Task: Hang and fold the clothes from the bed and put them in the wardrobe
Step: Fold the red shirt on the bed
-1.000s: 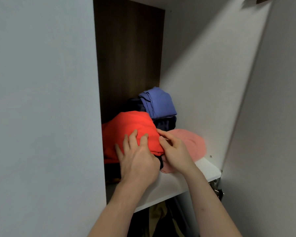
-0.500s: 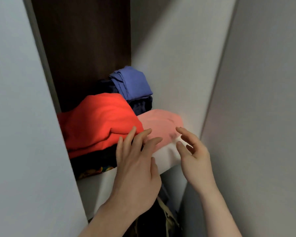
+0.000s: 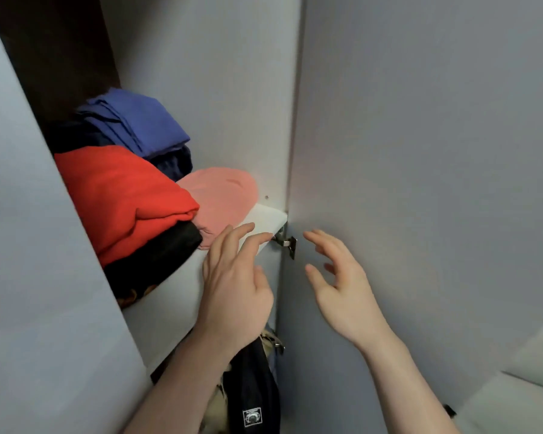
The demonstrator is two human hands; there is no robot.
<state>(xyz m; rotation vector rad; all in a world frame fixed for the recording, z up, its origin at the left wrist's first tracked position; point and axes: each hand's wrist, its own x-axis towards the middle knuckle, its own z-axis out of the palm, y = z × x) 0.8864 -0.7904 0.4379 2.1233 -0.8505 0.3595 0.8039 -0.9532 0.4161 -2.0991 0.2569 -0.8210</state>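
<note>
Both hands are empty here. The left hand (image 3: 235,296) sits at centre frame, in front of the white shelf (image 3: 264,219), fingers straight and spread a bit, tips overlapping the shelf's front edge in the picture. Can't tell if they actually touch it. The right hand (image 3: 342,283) hangs just right of that, in front of the open wardrobe door (image 3: 420,151), fingers loosely bent and apart, gripping nothing.

The folded clothes are on the shelf, left half of the frame. A red top (image 3: 123,195) lies on top of a black garment (image 3: 157,261), with something orange-patterned poking out at the very bottom of that stack. Right beside the red one, touching it, is a pink piece (image 3: 223,195), closer to the wardrobe's side wall. Behind those, further back and higher in the frame, a blue item (image 3: 138,120) sits on a dark navy one (image 3: 176,161).

A metal hinge (image 3: 287,242) shows between the two hands, where the shelf's right corner meets the door. Below the shelf, bottom centre, a dark garment with a small white label (image 3: 252,416) hangs next to something beige. The closed left door (image 3: 29,277) fills the left edge.
</note>
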